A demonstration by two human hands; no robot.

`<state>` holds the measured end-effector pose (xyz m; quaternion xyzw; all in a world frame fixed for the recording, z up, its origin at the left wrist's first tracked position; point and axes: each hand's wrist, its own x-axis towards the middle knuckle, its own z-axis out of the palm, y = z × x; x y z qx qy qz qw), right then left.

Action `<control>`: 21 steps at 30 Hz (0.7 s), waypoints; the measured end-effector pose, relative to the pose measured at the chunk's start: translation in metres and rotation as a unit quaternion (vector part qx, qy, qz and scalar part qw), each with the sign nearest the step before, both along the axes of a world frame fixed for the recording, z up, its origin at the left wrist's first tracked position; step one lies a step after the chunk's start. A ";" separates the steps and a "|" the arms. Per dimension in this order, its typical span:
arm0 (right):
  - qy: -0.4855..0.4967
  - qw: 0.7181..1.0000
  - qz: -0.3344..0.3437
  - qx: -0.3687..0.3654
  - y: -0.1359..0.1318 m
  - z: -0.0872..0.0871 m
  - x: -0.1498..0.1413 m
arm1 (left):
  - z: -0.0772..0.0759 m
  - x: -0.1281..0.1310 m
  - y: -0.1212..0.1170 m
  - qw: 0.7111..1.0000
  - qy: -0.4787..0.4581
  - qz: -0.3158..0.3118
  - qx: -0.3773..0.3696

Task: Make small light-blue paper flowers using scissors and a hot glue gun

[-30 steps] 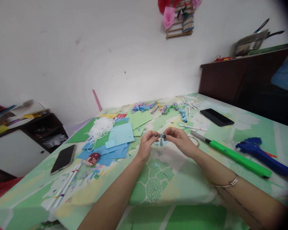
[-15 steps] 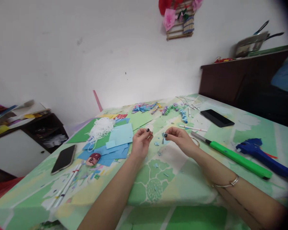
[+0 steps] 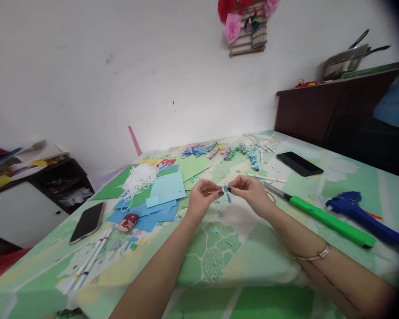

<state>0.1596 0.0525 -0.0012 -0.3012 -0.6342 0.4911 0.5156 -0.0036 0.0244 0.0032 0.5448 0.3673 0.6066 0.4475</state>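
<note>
Over the near middle of the table, my right hand (image 3: 252, 195) is closed in a pinch on a small blue paper piece (image 3: 228, 198) whose cut ends hang down. My left hand (image 3: 202, 199) is also closed, thumb against fingertips, at the left side of that piece. Something thin and pale seems to be in its fingers, too small to make out. Blue scraps lie on the tablecloth (image 3: 272, 266) below. Right of my right hand is a green cutter knife (image 3: 332, 220) with its blade out.
White string (image 3: 139, 179) lies on coloured paper sheets (image 3: 168, 186) at left. A phone (image 3: 87, 222), white sticks (image 3: 91, 261) and a reddish case (image 3: 128, 222) are nearer. Rolled paper pieces (image 3: 236, 152) lie behind. Another phone (image 3: 299, 163) and a blue glue gun (image 3: 362, 217) are right.
My left hand has moved right, closing the gap to my right hand, and its fingertips now meet the blue paper piece. My right hand has stayed nearly in place.
</note>
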 end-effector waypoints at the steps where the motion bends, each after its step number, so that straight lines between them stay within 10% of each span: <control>1: 0.004 1.000 0.005 -0.001 0.000 -0.001 0.000 | 0.000 0.002 -0.001 1.000 0.011 -0.006 -0.001; 21: 0.057 0.994 0.087 -0.039 -0.004 0.002 0.000 | 0.001 0.000 -0.003 0.999 0.017 -0.043 0.015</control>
